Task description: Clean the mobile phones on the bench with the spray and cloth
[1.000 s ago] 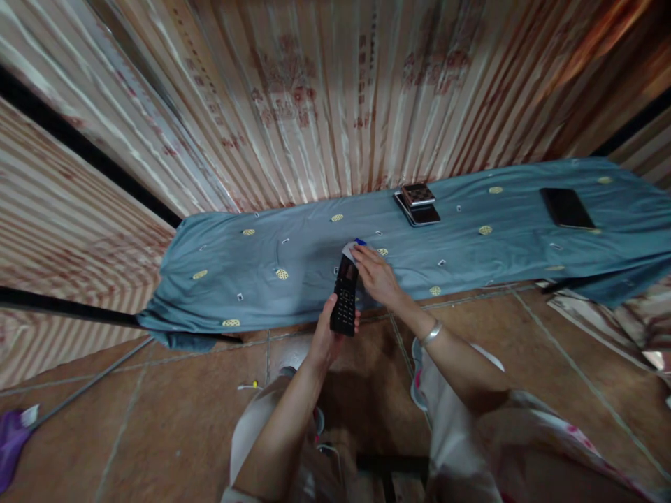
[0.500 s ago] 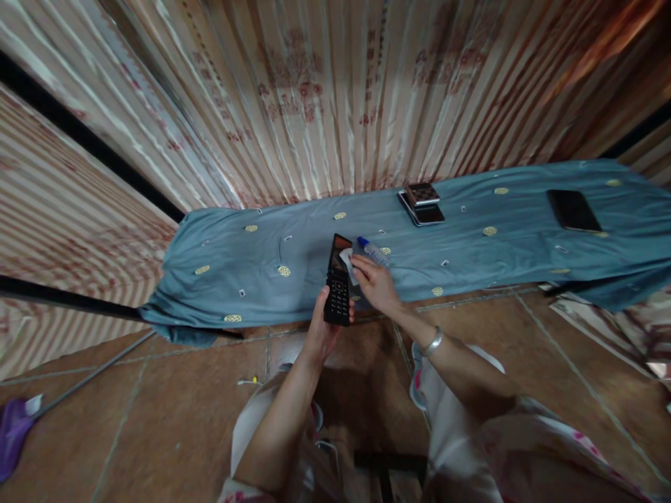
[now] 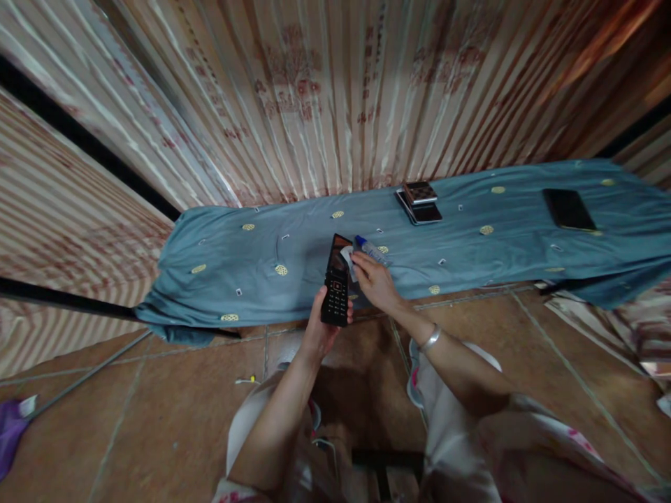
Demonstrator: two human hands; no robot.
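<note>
I saw the left hand (image 3: 317,327), its grip wrapped round an open flip phone (image 3: 335,300) above the near edge of the counter (image 3: 256,262). The right hand (image 3: 375,281) pinched a white wipe (image 3: 347,258) at the phone's screen (image 3: 338,249).

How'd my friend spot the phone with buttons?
Find the blue cloth, then the left hand at its near edge. That hand holds the black phone, folded open, with a white wipe at its screen. Unlike the stack and the black slab lying to the right, it shows rows of buttons.
</note>
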